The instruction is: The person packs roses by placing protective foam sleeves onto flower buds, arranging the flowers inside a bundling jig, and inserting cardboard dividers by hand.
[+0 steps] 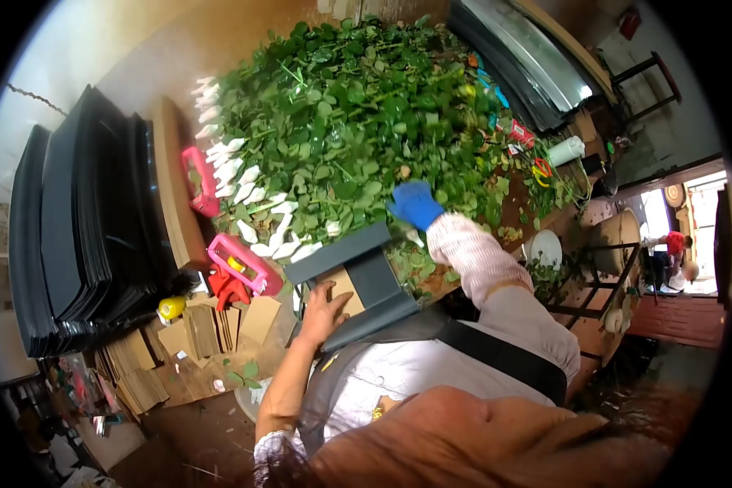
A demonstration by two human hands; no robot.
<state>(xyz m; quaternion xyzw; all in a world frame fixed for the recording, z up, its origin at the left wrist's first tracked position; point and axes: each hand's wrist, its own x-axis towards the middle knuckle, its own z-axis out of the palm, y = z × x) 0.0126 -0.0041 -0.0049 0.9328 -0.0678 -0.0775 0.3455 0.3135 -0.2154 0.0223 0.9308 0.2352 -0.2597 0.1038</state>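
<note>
My bare left hand (325,313) rests on the brown cardboard inside a dark grey folded box (374,281), its fingers apart. The box lies at the near edge of the table, against my body. My right hand (416,205), in a blue glove, is beyond the box at the near side of a big heap of green leafy stems (342,114); its fingers are blurred and partly hidden. White-wrapped flower heads (244,191) line the left side of the heap.
Pink tape dispensers (248,264), a red glove (228,286) and cardboard pieces (207,329) lie at left. Dark sheets (89,220) stand stacked at far left; more sheets (529,61) are at upper right. A white bucket (542,250) stands right. Another person (675,244) is far right.
</note>
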